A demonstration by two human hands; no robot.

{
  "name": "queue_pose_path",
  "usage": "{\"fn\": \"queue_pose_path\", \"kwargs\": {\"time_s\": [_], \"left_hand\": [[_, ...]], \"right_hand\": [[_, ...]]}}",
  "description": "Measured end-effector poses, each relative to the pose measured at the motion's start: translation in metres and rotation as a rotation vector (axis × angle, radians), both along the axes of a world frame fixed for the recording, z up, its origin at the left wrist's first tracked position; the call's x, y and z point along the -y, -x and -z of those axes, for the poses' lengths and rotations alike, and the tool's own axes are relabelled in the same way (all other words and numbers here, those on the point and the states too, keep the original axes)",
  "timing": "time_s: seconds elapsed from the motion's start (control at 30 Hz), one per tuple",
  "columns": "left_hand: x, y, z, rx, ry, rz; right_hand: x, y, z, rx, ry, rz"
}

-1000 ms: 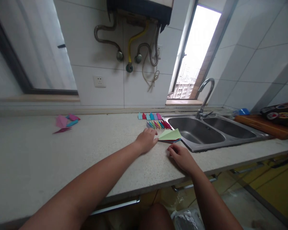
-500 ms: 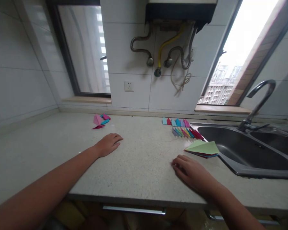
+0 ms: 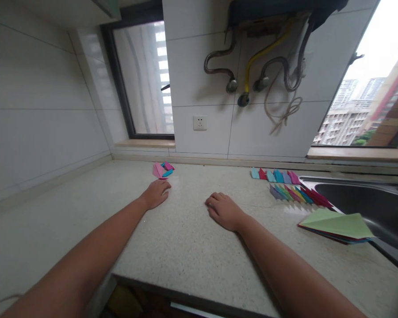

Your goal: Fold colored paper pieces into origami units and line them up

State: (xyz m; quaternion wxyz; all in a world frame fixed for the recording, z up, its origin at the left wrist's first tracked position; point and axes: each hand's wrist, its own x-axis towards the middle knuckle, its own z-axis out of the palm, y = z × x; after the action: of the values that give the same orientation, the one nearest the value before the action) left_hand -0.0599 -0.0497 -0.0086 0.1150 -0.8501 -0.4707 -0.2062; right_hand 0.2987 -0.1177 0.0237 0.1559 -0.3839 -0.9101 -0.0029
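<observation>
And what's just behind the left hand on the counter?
Pink paper and a blue piece show beyond the left hand; what lies under the palm is covered and can't be seen.

Left forearm (image 3: 96, 256) and right forearm (image 3: 285, 269) are showing bare, smooth, narrowing toward the wrists; left grip (image 3: 154, 194) and right grip (image 3: 226, 212) are likewise showing bare, backs rounding into fingers.

I see a white socket (image 3: 200, 123) on the wall (image 3: 195, 95) beyond the hands (image 3: 224, 211), a yellow pipe (image 3: 260, 52) higher up. A metal sink (image 3: 374, 198) sits to their right.
</observation>
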Motion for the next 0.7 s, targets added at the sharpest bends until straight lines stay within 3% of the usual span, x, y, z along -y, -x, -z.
{"fn": "queue_pose_path", "kwargs": {"time_s": [0.17, 0.27, 0.4, 0.7], "left_hand": [[-0.018, 0.008, -0.003, 0.069, -0.090, -0.317], [-0.027, 0.009, -0.005, 0.107, -0.037, -0.468], [-0.027, 0.006, -0.010, 0.113, 0.072, -0.490], [-0.006, -0.008, -0.023, 0.106, 0.113, -0.420]], "right_hand": [[-0.007, -0.004, 0.013, -0.086, 0.025, 0.014], [-0.011, -0.009, 0.014, -0.120, 0.058, -0.005], [-0.017, -0.011, 0.016, -0.148, 0.086, -0.008], [-0.020, -0.013, 0.019, -0.186, 0.104, -0.005]]}}
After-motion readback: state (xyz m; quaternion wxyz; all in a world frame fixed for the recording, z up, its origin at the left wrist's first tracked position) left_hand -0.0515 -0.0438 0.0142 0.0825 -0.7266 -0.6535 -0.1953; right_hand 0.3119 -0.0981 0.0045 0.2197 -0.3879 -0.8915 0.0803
